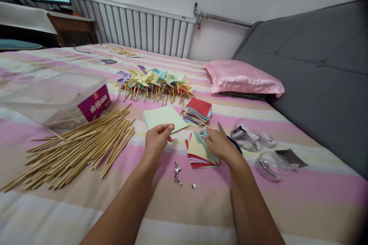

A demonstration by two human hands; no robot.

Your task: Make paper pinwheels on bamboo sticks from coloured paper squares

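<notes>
My left hand (156,141) hovers over the striped bed with fingers loosely curled, its fingertips at the near edge of a pale green paper sheet (163,118). My right hand (220,146) rests on a small stack of cut coloured paper squares (199,153) and pinches a light blue piece at its top corner. Black-handled scissors (230,137) lie just behind that hand. A few silver pins (178,174) lie on the sheet between my forearms.
A heap of wooden sticks (77,147) lies at left, beside a clear plastic box (57,97). Finished paper pinwheels (155,82) are piled further back, with a second stack of coloured squares (197,113). Small clear containers (268,164) and a pink pillow (244,78) are at right.
</notes>
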